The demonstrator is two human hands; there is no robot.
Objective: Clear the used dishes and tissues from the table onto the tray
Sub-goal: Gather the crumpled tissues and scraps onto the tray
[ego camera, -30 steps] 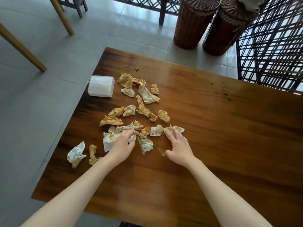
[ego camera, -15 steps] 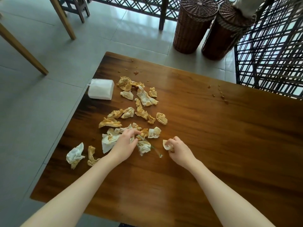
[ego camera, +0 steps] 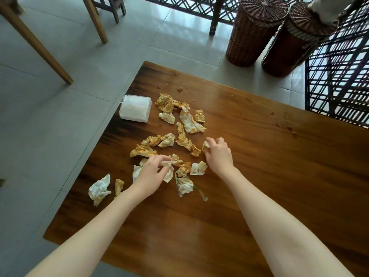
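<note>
Several crumpled, orange-stained tissues (ego camera: 184,140) lie scattered over the left half of a dark wooden table (ego camera: 259,176). My left hand (ego camera: 151,172) grips a bunch of white tissues (ego camera: 167,170) near the middle of the pile. My right hand (ego camera: 218,154) has its fingers curled round a small crumpled tissue (ego camera: 205,145) at the pile's right side. A stained tissue with a thin green strip (ego camera: 184,185) lies between my wrists. Two more tissues (ego camera: 99,188) sit apart near the table's left edge. No tray and no dishes are in view.
A white tissue pack (ego camera: 135,108) sits at the table's far left edge. Small brown spills (ego camera: 287,126) dot the far part of the table. Two wicker baskets (ego camera: 253,31) stand on the tiled floor behind, beside a lattice screen (ego camera: 339,72). Wooden chair legs (ego camera: 36,45) stand at the far left.
My right hand closed on a small tissue, then moved away from me to the right side of the pile. My left hand has gathered more tissue under its fingers. The camera tilted slightly.
</note>
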